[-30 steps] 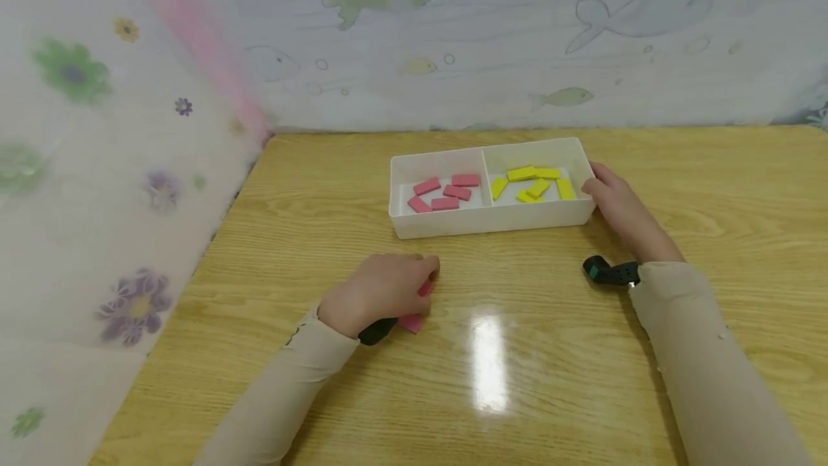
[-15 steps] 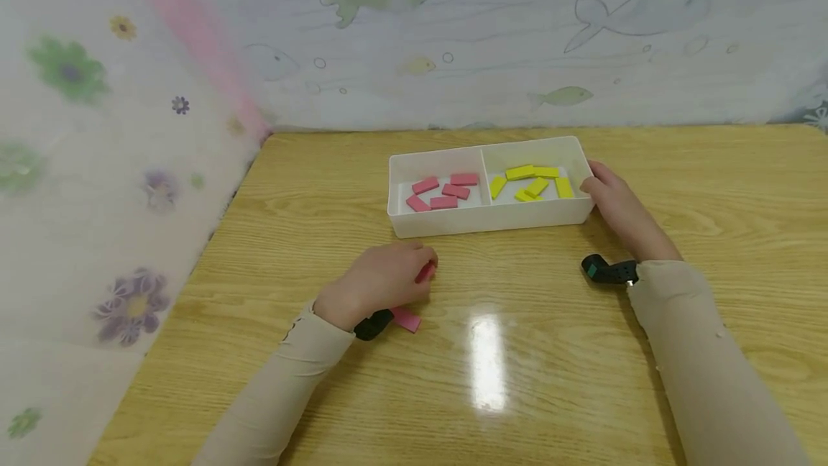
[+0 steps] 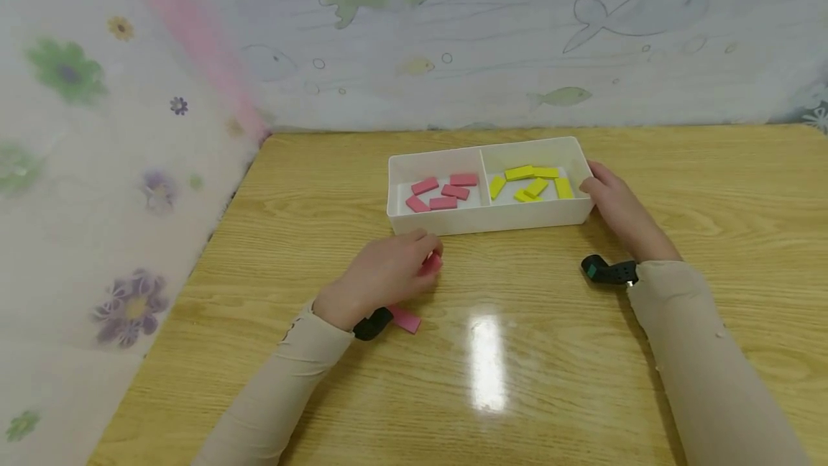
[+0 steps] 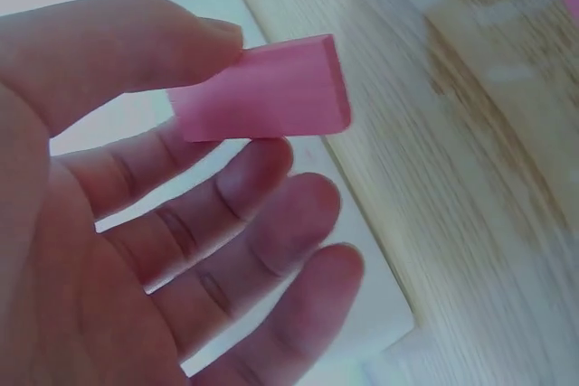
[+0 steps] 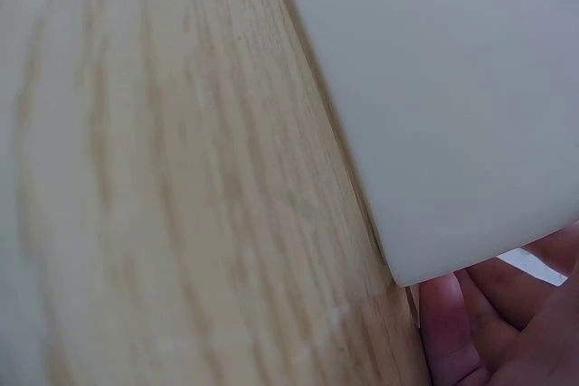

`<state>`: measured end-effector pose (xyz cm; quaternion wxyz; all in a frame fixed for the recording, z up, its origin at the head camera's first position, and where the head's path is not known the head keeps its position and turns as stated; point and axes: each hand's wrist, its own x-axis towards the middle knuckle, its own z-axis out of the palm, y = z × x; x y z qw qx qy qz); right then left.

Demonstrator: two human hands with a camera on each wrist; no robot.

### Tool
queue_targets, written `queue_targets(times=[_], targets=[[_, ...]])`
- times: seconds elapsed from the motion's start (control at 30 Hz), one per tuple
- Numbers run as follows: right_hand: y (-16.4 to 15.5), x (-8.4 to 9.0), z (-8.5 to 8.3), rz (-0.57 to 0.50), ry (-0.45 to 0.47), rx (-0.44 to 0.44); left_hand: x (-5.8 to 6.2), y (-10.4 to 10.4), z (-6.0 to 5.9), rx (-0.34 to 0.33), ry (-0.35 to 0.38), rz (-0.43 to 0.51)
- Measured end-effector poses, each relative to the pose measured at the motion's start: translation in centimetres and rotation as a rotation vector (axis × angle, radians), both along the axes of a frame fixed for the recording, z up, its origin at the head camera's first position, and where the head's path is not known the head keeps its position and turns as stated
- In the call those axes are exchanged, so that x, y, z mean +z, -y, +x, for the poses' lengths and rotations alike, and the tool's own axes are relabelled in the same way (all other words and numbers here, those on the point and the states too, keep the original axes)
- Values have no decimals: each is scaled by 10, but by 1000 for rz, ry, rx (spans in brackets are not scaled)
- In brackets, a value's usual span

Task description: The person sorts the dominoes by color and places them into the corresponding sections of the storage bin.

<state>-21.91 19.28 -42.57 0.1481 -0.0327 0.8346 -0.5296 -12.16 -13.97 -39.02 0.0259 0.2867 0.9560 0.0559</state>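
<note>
My left hand (image 3: 382,275) pinches a pink domino-like block (image 4: 267,88) between thumb and fingers, just in front of the white two-compartment box (image 3: 491,218). Another pink block (image 3: 406,320) lies on the table beside the left wrist, partly hidden by it. With my right hand (image 3: 624,211) I hold the box's right end, thumb at the rim; the other fingers are mostly hidden behind the wall. Several pink blocks (image 3: 443,203) lie in the box's left compartment. In the right one are several yellow blocks (image 3: 519,173), some overlapping.
The wooden table (image 3: 550,365) reaches back to a wall (image 3: 504,42) painted with fish. A flowered wall (image 3: 84,185) runs along its left edge. Black straps with small cameras sit on both wrists.
The left hand has lifted the pink block off the table and moved slightly forward towards the box, baring more of the block left lying. The right hand stays at the box.
</note>
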Motion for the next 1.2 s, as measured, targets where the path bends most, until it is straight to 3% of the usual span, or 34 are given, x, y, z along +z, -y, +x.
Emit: queue_targets(times=[0.4,0.7,1.2], targets=[[0,-2,0,5,0,8,-1,-1,0,-18,6,1],[0,-2,0,5,0,4,0,2,-3,21,17,-10],[1,-1,2,-7,1,3,-4,5,-5,23,41,-31]])
